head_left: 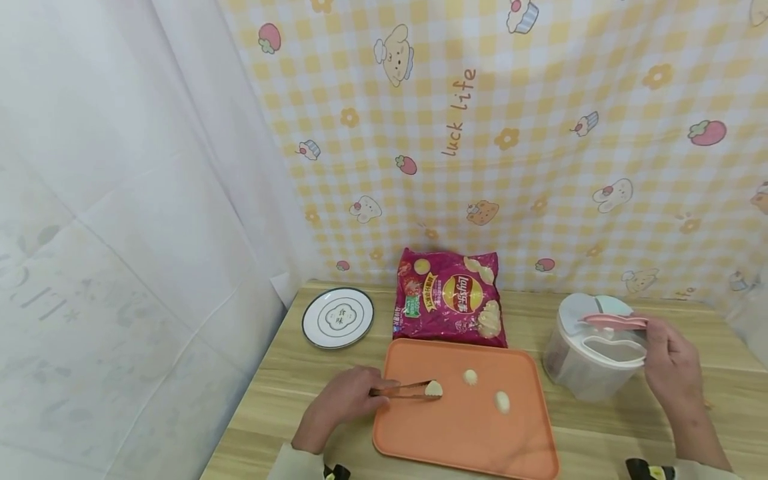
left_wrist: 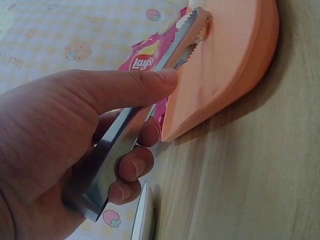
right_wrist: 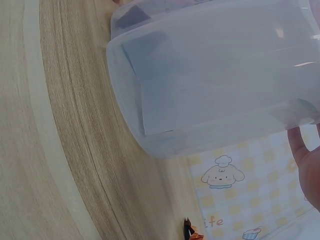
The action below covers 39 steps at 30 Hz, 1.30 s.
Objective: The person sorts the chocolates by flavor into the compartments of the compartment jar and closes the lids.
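Head view: a crimson chip bag (head_left: 450,299) printed "Lay's" is laid flat at the back of a wooden table (head_left: 282,387), touching the far edge of an orange tray (head_left: 480,440). "luck life" is written on the yellow checked cloth (head_left: 540,133) hung behind, which is patterned with strawberries, cupcakes and puppies; a white sheet (head_left: 120,233) is hung to the left. Two characters, too small to read, are printed on one round plate (head_left: 338,318) left of the bag. Three chips are counted on the tray: one (head_left: 434,389) is pinched in metal tongs (head_left: 402,390), two lie loose (head_left: 471,377) (head_left: 502,401). The tongs are gripped by the left hand (head_left: 342,403), fingers curled round them. One clear lidded tub (head_left: 591,347) is held at its rim by the right hand (head_left: 669,363), fingers curled on it.
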{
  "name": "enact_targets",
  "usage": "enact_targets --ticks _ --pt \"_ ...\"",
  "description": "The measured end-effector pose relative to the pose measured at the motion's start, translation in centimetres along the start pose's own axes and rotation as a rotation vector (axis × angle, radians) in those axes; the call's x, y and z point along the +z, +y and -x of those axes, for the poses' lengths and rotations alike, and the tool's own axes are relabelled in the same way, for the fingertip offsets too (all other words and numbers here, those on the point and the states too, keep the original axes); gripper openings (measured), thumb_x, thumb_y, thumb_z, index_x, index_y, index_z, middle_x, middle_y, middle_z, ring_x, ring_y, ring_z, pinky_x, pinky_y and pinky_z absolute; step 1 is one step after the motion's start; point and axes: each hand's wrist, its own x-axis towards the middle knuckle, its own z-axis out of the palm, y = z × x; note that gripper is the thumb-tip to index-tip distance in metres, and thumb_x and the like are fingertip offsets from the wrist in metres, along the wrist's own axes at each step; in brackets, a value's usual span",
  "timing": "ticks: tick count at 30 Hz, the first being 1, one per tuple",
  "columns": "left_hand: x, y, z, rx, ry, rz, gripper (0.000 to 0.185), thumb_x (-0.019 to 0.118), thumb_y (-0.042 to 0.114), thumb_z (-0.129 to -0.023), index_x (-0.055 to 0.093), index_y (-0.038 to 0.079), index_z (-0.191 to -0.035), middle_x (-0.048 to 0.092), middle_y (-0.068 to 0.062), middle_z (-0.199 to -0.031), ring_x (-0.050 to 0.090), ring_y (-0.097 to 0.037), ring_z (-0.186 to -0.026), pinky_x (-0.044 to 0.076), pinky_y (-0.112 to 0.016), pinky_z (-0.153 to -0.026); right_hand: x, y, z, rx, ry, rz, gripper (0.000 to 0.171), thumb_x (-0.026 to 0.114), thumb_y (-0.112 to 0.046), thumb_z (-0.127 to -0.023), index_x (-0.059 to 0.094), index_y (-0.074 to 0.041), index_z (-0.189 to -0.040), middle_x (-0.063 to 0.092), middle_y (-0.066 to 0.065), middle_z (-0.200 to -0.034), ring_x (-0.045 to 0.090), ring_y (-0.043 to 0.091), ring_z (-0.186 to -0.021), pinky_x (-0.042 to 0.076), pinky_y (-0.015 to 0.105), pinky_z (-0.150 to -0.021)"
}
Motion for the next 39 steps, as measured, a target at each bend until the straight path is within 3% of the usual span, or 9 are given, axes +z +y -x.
enact_targets --ticks 8,15,21,25,33,39 --pt "-0.1 -0.1 -0.2 0.040 0.001 -0.043 0.031 0.076 0.020 -0.094 0.077 0.022 -0.125 0.074 0.006 -0.102 0.065 -0.005 -0.088 0.053 -0.028 -0.075 -0.1 0.0 0.0 0.021 -0.012 0.016 0.033 0.040 -0.025 -0.113 0.072 -0.024 -0.116 0.055 -0.035 -0.109 0.049 -0.016 -0.107 0.033 0.004 -0.092" --pt "0.0 -0.1 -0.3 0.052 0.024 -0.068 0.027 0.077 0.022 -0.093 0.080 0.019 -0.119 0.070 0.009 -0.088 0.062 -0.004 -0.078 0.052 -0.027 -0.070 -0.1 0.1 0.0 0.023 -0.018 0.028 0.034 0.039 -0.025 -0.113 0.073 -0.022 -0.115 0.055 -0.036 -0.109 0.048 -0.017 -0.107 0.033 0.004 -0.093" --pt "0.0 0.0 -0.3 0.050 0.025 -0.083 0.028 0.075 0.024 -0.095 0.079 0.021 -0.122 0.073 0.008 -0.094 0.065 -0.005 -0.082 0.053 -0.028 -0.072 -0.2 0.1 0.0 0.014 -0.027 0.035 0.036 0.038 -0.025 -0.113 0.073 -0.018 -0.120 0.054 -0.036 -0.111 0.047 -0.017 -0.108 0.033 0.003 -0.093" --pt "-0.1 0.3 -0.4 0.048 0.024 -0.098 0.028 0.073 0.026 -0.097 0.078 0.023 -0.124 0.070 0.010 -0.088 0.061 -0.004 -0.076 0.051 -0.027 -0.069 -0.2 0.2 0.0 0.010 -0.026 0.024 0.036 0.039 -0.025 -0.113 0.073 -0.018 -0.120 0.055 -0.036 -0.111 0.048 -0.016 -0.108 0.033 0.003 -0.092" --pt "-0.4 1.7 -1.2 0.094 0.083 -0.082 0.023 0.069 0.028 -0.099 0.080 0.020 -0.118 0.043 0.015 -0.070 0.040 -0.004 -0.061 0.037 -0.023 -0.057 0.0 0.2 0.0 0.022 -0.020 0.022 0.035 0.040 -0.025 -0.113 0.074 -0.019 -0.118 0.056 -0.036 -0.110 0.049 -0.017 -0.107 0.033 0.003 -0.093" --pt "-0.4 3.2 -3.2 0.162 0.123 -0.075 0.032 0.069 0.027 -0.100 0.074 0.024 -0.131 0.044 0.015 -0.072 0.038 -0.003 -0.062 0.034 -0.020 -0.058 -0.1 0.4 0.0 0.046 -0.016 0.029 0.034 0.039 -0.027 -0.113 0.072 -0.025 -0.118 0.055 -0.037 -0.110 0.048 -0.018 -0.107 0.033 0.004 -0.093"
